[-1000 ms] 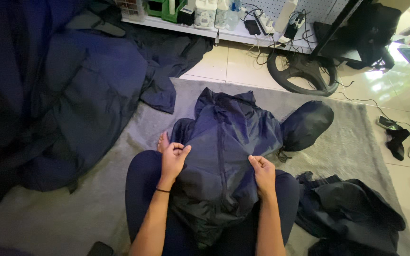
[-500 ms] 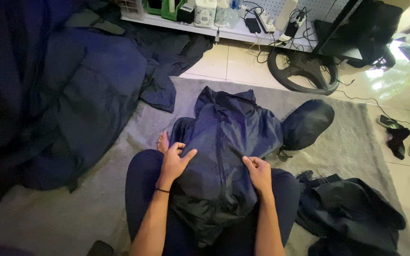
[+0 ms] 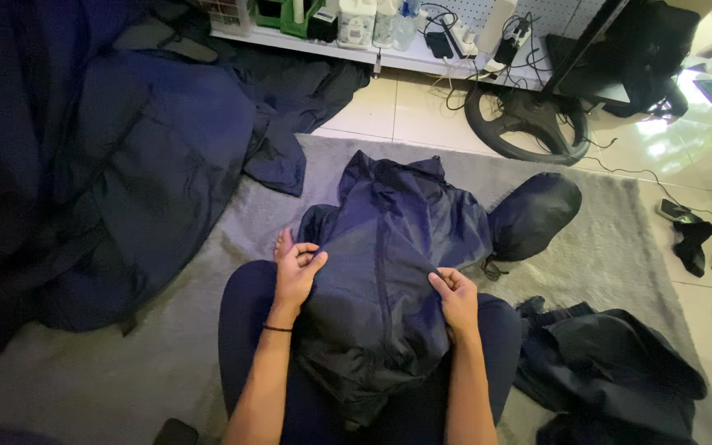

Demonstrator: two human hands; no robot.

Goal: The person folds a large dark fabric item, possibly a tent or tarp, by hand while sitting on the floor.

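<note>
A dark navy jacket lies spread front-up over my lap and the grey rug, with its collar pointing away from me. My left hand pinches the fabric at the jacket's left edge, a thin black band on its wrist. My right hand grips a fold of the fabric just right of the central zip. A stuffed dark pouch rests against the jacket's right side.
A big heap of dark blue garments fills the left. Another crumpled dark garment lies at the right. A steering wheel, cables and a white shelf with bottles stand beyond the rug. A phone lies on the tiles.
My right hand has slid inward toward the zip, bunching the fabric. My left hand stays at the jacket's left edge.
</note>
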